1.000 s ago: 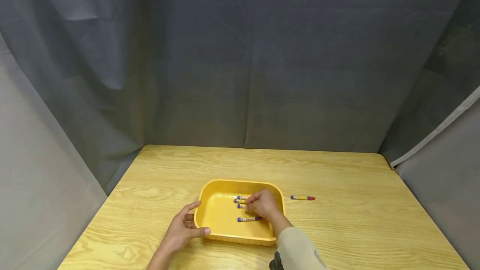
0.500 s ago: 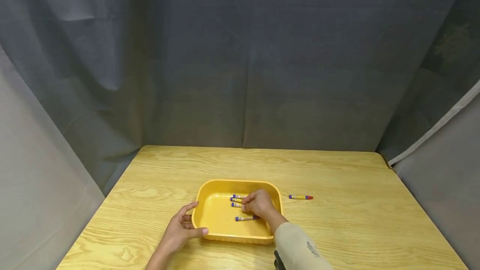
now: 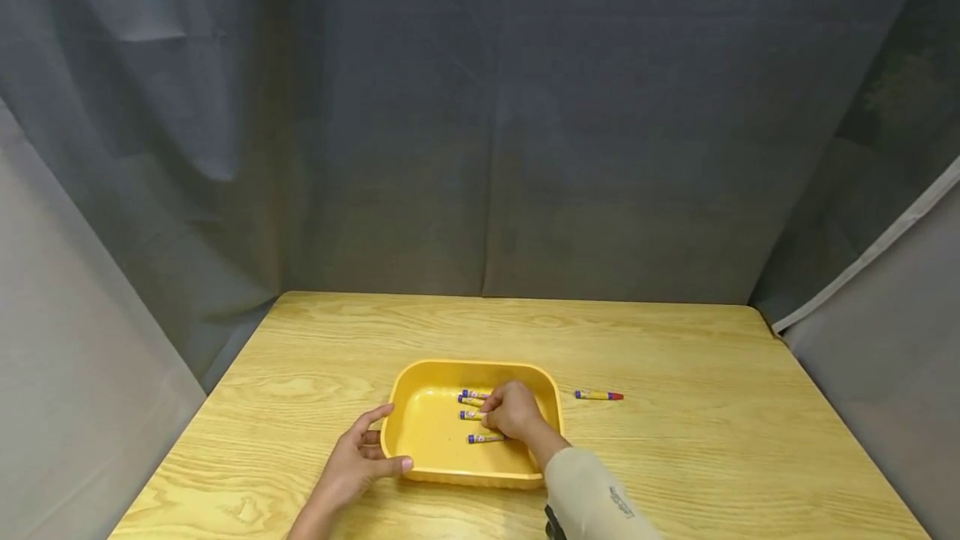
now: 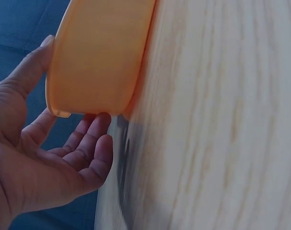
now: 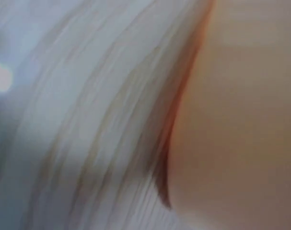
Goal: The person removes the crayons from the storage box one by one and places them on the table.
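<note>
At the far left, a pale cloth (image 3: 67, 315) is hanging beside the table (image 3: 675, 457). The left hand (image 3: 348, 461) is holding the left end of a yellow tub (image 3: 457, 473); its thumb is pressing the near corner of the rim, and in the left wrist view other fingertips are resting against the outer wall.

The tub is sitting flat on the wood. It is looking like stiff, light plastic, likely to slide if pushed, so its rim is offering the surest hold.

Inside, towards the right half, four crayons are showing their blue ends: a back crayon (image 3: 476, 394) and a second crayon (image 3: 470, 401) are lying close together, a third crayon (image 3: 471, 415) is lying just nearer, and a front crayon (image 3: 485, 439) is lying apart from these. The right hand (image 3: 516, 409) is covering their right ends and appears to be pinching the third crayon, though its fingers are hiding the contact. The right wrist view is too blurred to settle this.

A beige sleeve (image 3: 596, 494) is crossing the near right corner. Further right, a red-tipped crayon (image 3: 598, 396) is lying on the table. Such crayons are probably light, smooth, prone to rolling and easily snapped, so a gentle pinch around the middle should be suiting them best.
</note>
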Demonstrator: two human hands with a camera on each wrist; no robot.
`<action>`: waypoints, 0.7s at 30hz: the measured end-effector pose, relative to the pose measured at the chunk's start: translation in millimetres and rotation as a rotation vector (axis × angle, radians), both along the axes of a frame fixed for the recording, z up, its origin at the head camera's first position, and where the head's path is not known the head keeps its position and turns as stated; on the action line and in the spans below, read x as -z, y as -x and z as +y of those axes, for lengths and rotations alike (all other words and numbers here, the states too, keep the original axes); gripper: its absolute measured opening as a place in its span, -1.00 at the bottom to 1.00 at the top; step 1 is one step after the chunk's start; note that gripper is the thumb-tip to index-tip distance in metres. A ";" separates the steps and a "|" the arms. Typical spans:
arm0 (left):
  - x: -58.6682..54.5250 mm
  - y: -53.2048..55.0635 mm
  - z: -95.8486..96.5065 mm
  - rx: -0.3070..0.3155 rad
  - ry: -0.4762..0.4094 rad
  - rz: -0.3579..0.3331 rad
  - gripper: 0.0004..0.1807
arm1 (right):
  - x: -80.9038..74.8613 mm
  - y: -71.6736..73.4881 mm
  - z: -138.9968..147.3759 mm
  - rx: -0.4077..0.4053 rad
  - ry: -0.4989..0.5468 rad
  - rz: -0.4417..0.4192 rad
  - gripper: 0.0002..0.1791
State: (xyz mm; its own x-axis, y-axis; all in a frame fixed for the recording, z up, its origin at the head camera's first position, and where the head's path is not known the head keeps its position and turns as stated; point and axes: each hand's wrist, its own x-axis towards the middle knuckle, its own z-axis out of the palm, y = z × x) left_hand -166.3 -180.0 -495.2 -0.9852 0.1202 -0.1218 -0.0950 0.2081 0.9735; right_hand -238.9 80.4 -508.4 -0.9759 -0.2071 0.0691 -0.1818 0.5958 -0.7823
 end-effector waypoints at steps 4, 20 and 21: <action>0.2 0.1 0.0 0.001 -0.008 -0.004 -0.01 | -3.9 -0.3 1.3 -0.057 0.037 -0.011 -0.94; 0.2 0.1 -0.5 0.010 -0.017 -0.006 -0.01 | -16.9 -2.4 6.2 -0.114 0.227 0.063 -0.90; 0.4 0.2 -0.5 0.010 -0.018 -0.005 -0.01 | -17.4 -2.6 6.7 -0.115 0.229 0.069 -0.90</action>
